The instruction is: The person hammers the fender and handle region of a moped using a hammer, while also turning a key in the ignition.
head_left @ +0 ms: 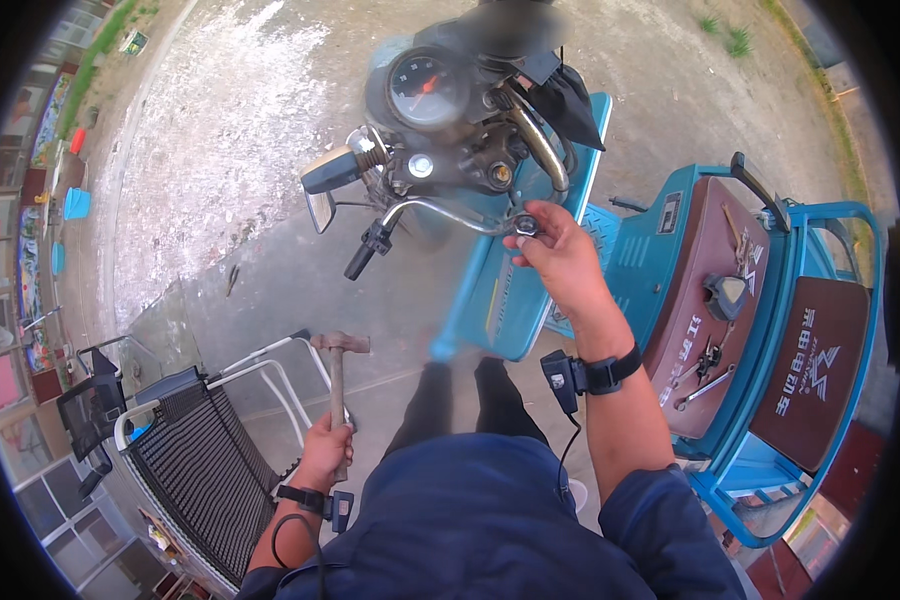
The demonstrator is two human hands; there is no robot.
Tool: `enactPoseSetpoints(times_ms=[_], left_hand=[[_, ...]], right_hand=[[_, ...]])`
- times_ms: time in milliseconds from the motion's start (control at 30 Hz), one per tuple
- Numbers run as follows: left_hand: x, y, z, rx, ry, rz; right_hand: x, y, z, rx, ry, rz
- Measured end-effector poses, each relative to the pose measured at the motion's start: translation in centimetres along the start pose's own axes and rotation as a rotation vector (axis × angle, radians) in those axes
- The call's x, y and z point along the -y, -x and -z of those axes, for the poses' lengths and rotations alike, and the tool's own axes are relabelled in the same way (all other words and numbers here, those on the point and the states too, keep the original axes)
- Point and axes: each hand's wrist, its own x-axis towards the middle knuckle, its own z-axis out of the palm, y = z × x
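My left hand (pixel 327 452) is wrapped round the wooden handle of a hammer (pixel 338 385), its rusty metal head pointing up. The hammer is held low, between a woven chair and my legs. My right hand (pixel 560 255) reaches forward to the middle of the bent chrome handlebar (pixel 450 213) of a teal three-wheeled vehicle. Thumb and fingers pinch a small round shiny metal part (pixel 526 226) there; whether it is loose or fixed to the vehicle I cannot tell. Just beyond are the round speedometer (pixel 427 90) and a knob-like cap (pixel 421 165) on the steering head.
On the vehicle's brown seat (pixel 700 250) at right lie a wrench (pixel 705 388), a grey block-shaped part (pixel 725 297) and other metal tools. A black woven chair (pixel 200 460) stands at lower left. An orange-and-black turn signal (pixel 340 168) and a mirror (pixel 320 210) jut out left.
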Motion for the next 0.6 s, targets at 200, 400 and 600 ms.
enactPoseSetpoints(times_ms=[200, 400, 600], left_hand=[[0.1, -1.1, 1.5, 0.028, 0.027, -0.021], [0.4, -1.5, 2.3, 0.021, 0.032, -0.003], [0.5, -1.2, 2.2, 0.014, 0.033, 0.002]], right_hand=[[-0.4, -0.3, -0.3, -0.037, 0.073, 0.006], [-1.4, -0.9, -0.4, -0.155, 0.193, 0.022], [-0.7, -0.5, -0.9, -0.138, 0.211, -0.006]])
